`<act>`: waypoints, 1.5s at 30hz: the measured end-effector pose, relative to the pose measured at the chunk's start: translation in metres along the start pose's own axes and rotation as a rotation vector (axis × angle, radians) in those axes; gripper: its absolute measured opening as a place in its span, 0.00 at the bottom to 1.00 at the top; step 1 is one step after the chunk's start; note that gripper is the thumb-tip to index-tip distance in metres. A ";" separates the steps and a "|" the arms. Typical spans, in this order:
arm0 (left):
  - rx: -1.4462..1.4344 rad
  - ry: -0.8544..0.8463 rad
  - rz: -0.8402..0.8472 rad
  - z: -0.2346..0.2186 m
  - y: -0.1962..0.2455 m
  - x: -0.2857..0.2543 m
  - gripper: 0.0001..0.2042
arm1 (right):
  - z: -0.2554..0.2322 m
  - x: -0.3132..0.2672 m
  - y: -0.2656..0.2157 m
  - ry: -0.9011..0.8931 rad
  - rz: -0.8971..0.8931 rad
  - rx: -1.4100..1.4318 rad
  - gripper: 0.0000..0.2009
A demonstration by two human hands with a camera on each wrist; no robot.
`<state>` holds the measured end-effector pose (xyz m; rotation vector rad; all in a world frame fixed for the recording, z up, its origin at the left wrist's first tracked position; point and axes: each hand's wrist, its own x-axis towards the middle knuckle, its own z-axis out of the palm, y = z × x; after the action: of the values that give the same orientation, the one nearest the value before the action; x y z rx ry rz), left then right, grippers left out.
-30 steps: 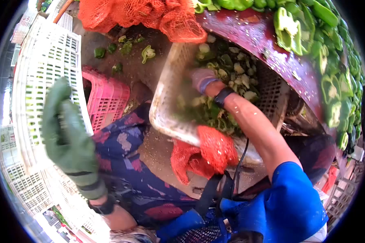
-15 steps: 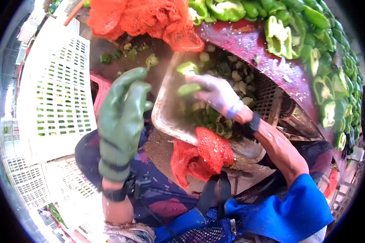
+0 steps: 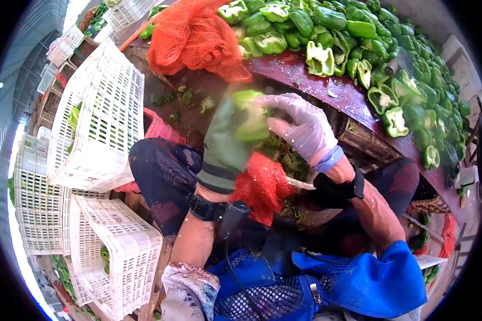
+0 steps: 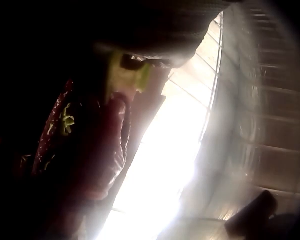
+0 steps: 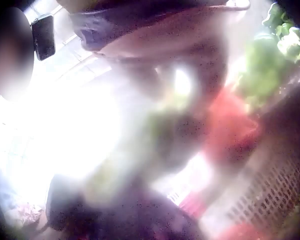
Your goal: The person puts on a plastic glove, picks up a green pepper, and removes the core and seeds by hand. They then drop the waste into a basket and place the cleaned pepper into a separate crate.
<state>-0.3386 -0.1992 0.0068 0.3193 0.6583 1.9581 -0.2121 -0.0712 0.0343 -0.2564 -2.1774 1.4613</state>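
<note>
A green bell pepper (image 3: 249,115), blurred, is between my two hands in the head view. My left hand (image 3: 219,150), in a thick green glove, holds it from the left, its fingertips largely hidden. From the right, my right hand (image 3: 308,125) in a thin whitish glove pinches it with curled fingers and thumb. The left wrist view is dark, but a pale green piece of the pepper (image 4: 122,75) shows between the glove and my right fingers. Glare and blur hide most of the grip in the right wrist view.
Green peppers (image 3: 326,21), many cut open, cover the red-purple table (image 3: 305,80) at the right. Orange-red mesh bags lie at the back (image 3: 195,43) and below my hands (image 3: 260,187). White crates (image 3: 99,117) stand at the left, beside a pink crate (image 3: 160,128).
My right hand has come up out of the low crate with pepper and moved toward my body. My left hand has swung right from beside the white crate to meet it at the pepper.
</note>
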 end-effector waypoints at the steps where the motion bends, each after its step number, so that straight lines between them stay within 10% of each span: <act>1: -0.005 0.023 0.042 0.002 -0.008 0.001 0.20 | 0.001 -0.004 0.004 0.046 -0.020 -0.052 0.16; 5: 0.072 0.107 0.304 0.020 -0.041 0.003 0.19 | 0.004 -0.013 0.015 0.084 0.124 -0.218 0.16; 7: 1.210 0.237 0.652 0.002 -0.053 0.005 0.18 | 0.003 -0.014 0.021 0.041 0.102 -0.431 0.17; 12: 1.445 0.183 0.718 0.004 -0.064 0.005 0.19 | 0.004 -0.021 0.025 0.058 0.126 -0.396 0.15; 18: 1.232 0.171 0.578 0.001 -0.081 0.004 0.19 | -0.010 -0.014 0.023 -0.155 0.390 -0.318 0.14; 22: 0.360 0.028 0.091 0.012 -0.063 0.000 0.19 | -0.023 -0.017 0.024 -0.231 0.350 -0.109 0.14; 30: 0.442 0.115 0.208 -0.014 -0.079 0.002 0.17 | 0.015 -0.026 0.033 -0.133 0.368 -0.294 0.08; 32: 0.323 0.178 0.192 -0.010 -0.080 0.000 0.17 | 0.021 -0.030 0.034 -0.071 0.056 -0.552 0.09; 35: 0.923 0.230 0.524 -0.009 -0.074 0.002 0.18 | 0.019 -0.025 0.032 0.055 -0.199 -0.670 0.11; 37: 0.515 0.191 0.359 0.005 -0.059 0.003 0.18 | 0.003 -0.013 0.035 0.319 -0.396 -0.424 0.13; 39: 0.102 0.162 0.218 0.010 -0.047 0.000 0.19 | -0.024 -0.004 0.017 0.242 -0.004 -0.345 0.18; 40: 0.109 0.138 0.248 0.012 -0.046 0.001 0.18 | -0.033 -0.001 0.033 0.175 0.022 -0.696 0.21; 45: 0.347 0.182 0.378 0.019 -0.045 0.000 0.14 | -0.017 -0.022 0.003 -0.116 -0.024 -0.476 0.20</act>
<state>-0.2958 -0.1781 -0.0035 0.5123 1.1279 2.2448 -0.1852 -0.0657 0.0298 -0.3108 -2.5920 0.9453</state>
